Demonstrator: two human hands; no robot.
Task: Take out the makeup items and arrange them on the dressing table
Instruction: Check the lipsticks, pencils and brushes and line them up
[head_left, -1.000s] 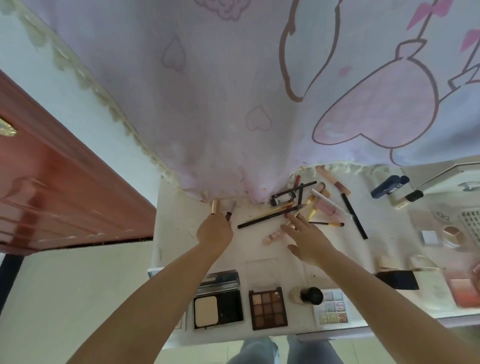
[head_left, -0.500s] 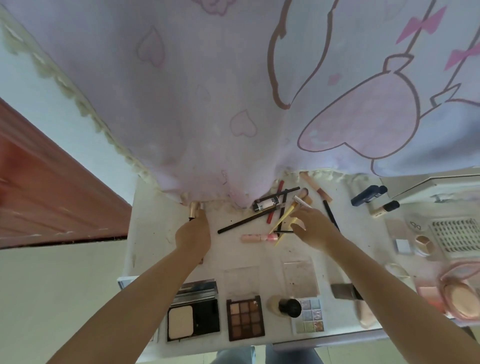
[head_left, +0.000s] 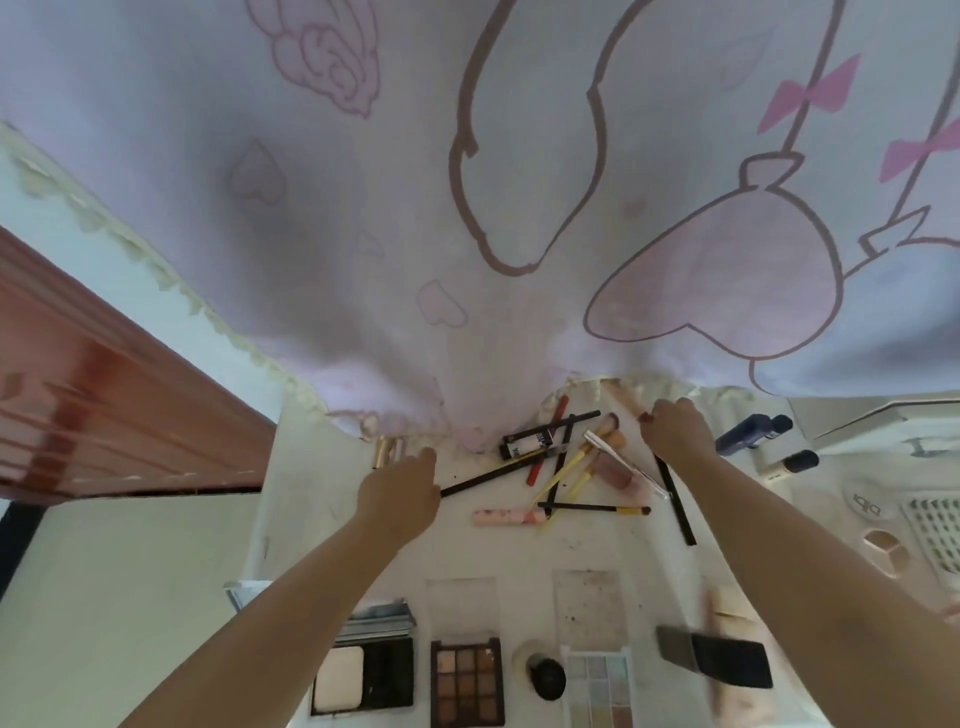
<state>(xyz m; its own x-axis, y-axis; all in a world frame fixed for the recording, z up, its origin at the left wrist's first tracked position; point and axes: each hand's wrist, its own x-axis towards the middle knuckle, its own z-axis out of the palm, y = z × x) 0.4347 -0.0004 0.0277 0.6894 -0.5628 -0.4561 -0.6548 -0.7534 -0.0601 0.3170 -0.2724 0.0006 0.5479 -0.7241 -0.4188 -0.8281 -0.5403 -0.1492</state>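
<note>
- Head view: a white table stands against a hanging cloth printed with pink hearts and bows, and makeup lies spread across it.
- The left hand is near the far left part of the table, back of the hand to the camera; its grip cannot be told from here, as the fingers are hidden. Its fingertips lie just beside a gold lipstick tube at the cloth's hem.
- A long black pencil runs from the left hand's edge toward the far middle pile.
- The right hand is at the far edge, its fingers curled down in a closed grip over the far end of a black liner stick; whether it truly pinches anything is unclear.
- Between the hands lies a tangle: a black mascara tube, a red pencil, yellow-handled brushes and a pink tube.
- Along the near edge sit a powder compact, a brown eyeshadow palette, a black-capped bottle and a pastel palette.
- A dark blue bottle lies toward the far right corner.
</note>
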